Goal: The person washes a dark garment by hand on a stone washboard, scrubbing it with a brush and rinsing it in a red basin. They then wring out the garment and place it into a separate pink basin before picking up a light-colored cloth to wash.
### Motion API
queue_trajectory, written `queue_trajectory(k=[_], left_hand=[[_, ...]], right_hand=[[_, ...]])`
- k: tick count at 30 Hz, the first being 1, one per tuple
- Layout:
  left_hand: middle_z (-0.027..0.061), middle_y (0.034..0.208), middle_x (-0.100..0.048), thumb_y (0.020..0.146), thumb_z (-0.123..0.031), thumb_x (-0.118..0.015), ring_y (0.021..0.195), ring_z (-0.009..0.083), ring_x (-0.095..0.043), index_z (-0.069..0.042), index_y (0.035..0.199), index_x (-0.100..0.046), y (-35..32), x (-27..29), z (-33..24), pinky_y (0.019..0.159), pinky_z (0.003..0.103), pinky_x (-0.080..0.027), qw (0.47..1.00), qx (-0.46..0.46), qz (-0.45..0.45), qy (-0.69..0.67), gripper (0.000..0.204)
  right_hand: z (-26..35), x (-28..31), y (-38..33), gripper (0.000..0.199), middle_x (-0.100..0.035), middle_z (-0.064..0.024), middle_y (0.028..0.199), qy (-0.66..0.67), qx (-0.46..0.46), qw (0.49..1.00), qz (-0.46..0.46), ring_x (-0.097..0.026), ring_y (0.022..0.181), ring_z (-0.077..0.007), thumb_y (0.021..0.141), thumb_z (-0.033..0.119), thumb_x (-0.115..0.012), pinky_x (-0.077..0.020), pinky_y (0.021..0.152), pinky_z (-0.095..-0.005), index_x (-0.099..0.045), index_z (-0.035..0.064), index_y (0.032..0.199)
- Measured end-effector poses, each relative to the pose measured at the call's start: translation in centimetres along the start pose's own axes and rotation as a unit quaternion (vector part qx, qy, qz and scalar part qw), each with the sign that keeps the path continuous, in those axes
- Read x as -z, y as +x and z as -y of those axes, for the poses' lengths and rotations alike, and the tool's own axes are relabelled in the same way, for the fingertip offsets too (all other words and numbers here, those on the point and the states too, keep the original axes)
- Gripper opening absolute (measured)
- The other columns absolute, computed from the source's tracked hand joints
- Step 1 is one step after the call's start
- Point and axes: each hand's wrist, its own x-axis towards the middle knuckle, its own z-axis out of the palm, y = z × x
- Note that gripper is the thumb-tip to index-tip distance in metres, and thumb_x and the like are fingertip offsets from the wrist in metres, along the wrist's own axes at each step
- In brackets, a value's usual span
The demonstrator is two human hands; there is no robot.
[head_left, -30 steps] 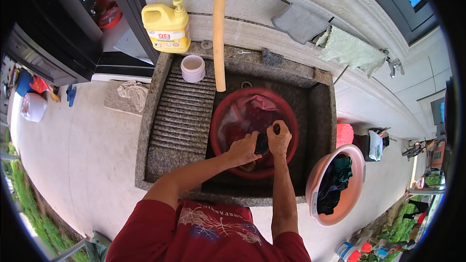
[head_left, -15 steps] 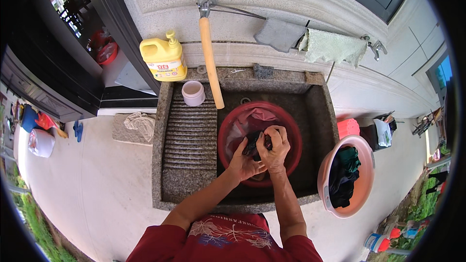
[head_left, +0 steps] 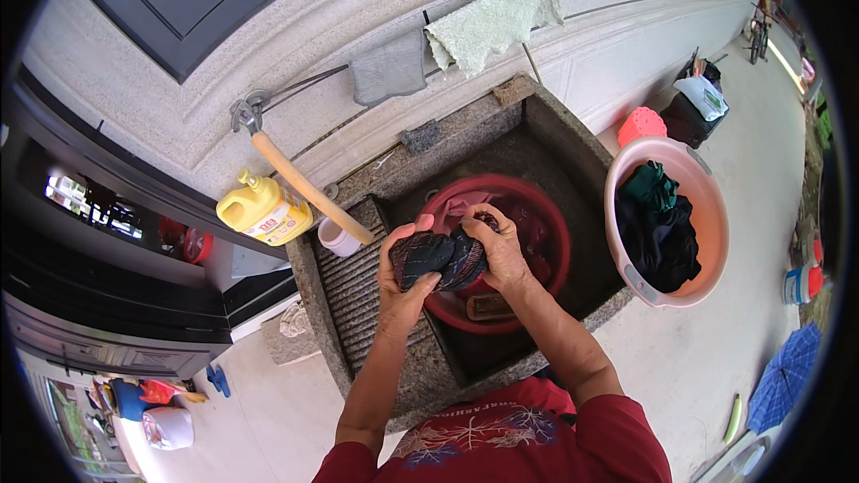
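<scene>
Both hands have swung from over the middle of the red basin (head_left: 562, 255) to its left edge, bringing the dark cloth (head_left: 424, 256) with them. It now hangs between them, lifted, covering part of the basin's left rim in this view. The left hand (head_left: 400, 297) has a curled grip on one end, thumb pressed along the near side and fingers over the far side. The right hand (head_left: 504, 256) closes over the other end, knuckles bent; its fingertips sink into such dark folds that I can't fairly judge how tight that grip is.

What could go wrong: a bulky, probably wet bundle may slide out of one grip if the squeeze is uneven, and from this spot it could drop half onto the ribbed slab (head_left: 358, 288) rather than into the basin. Drips could miss the basin for the same reason. A careless move leftward might knock the hose (head_left: 313, 186), whose end is near the left fingers, or the small pale tub (head_left: 338, 238) beside it.

Compared with half a second ago, the cloth shows more fully between the hands, a brown oblong block (head_left: 489, 307) lies exposed in the basin, and the whole view has turned.
</scene>
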Motion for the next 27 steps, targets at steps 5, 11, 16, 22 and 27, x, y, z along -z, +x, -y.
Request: queue_trajectory(k=[5, 11, 16, 22, 27], left_hand=[[0.0181, 0.132, -0.05, 0.069, 0.0, -0.073, 0.136, 0.0336, -0.031, -0.007, 0.119, -0.045, 3.4, -2.0, -3.5, 0.112, 0.047, -0.019, 0.946, -0.087, 0.195, 0.242, 0.057], [0.0069, 0.125, -0.056, 0.062, 0.0, -0.074, 0.131, 0.0346, -0.037, -0.015, 0.104, -0.061, 6.3, -3.9, -5.2, 0.109, 0.049, -0.025, 0.854, -0.161, 0.354, 0.345, 0.047], [0.001, 0.107, -0.056, 0.059, -0.004, -0.073, 0.114, 0.0247, -0.048, -0.016, 0.092, -0.06, 6.5, -4.1, -4.1, 0.105, 0.047, -0.027, 0.765, -0.186, 0.439, 0.433, 0.037], [0.0035, 0.1, -0.052, 0.072, -0.014, -0.062, 0.101, 0.0248, -0.049, -0.015, 0.087, -0.057, 3.8, -2.1, 0.6, 0.099, 0.048, -0.034, 0.685, -0.222, 0.44, 0.537, 0.016], [0.0043, 0.103, -0.052, 0.074, -0.016, -0.06, 0.103, 0.0264, -0.047, -0.016, 0.087, -0.058, 1.8, -1.0, 4.4, 0.098, 0.046, -0.034, 0.675, -0.222, 0.421, 0.563, 0.013]], right_hand=[[2.3, -0.3, 1.8, 0.006, -0.062, -0.0009, 0.082, 0.03, -0.114, 0.988, 0.104, -0.061, 0.071, -0.0105, 0.081, 0.006, -0.064, -0.0525, 0.064, -0.0258, -0.062, 0.006, 0.088], [3.7, -1.4, 4.1, 0.01, -0.063, -0.0032, 0.085, -0.05, -0.139, 0.959, 0.243, -0.06, 0.076, -0.0114, 0.084, 0.012, -0.061, -0.0518, 0.067, -0.0273, -0.062, 0.0039, 0.09], [3.2, 0.2, 5.5, 0.014, -0.061, -0.0019, 0.079, -0.206, -0.104, 0.935, 0.27, -0.056, 0.074, -0.0088, 0.08, 0.014, -0.06, -0.0476, 0.065, -0.0257, -0.062, 0.0007, 0.087], [0.0, 3.2, 7.5, 0.02, -0.062, -0.0081, 0.072, -0.423, 0.038, 0.852, 0.307, -0.058, 0.067, -0.0143, 0.074, 0.017, -0.059, -0.0472, 0.063, -0.0301, -0.061, -0.001, 0.082], [-1.7, 5.8, 7.6, 0.022, -0.062, -0.0133, 0.069, -0.524, 0.023, 0.804, 0.279, -0.061, 0.066, -0.0268, 0.072, 0.022, -0.059, -0.0488, 0.066, -0.0349, -0.061, 0.0017, 0.081]])
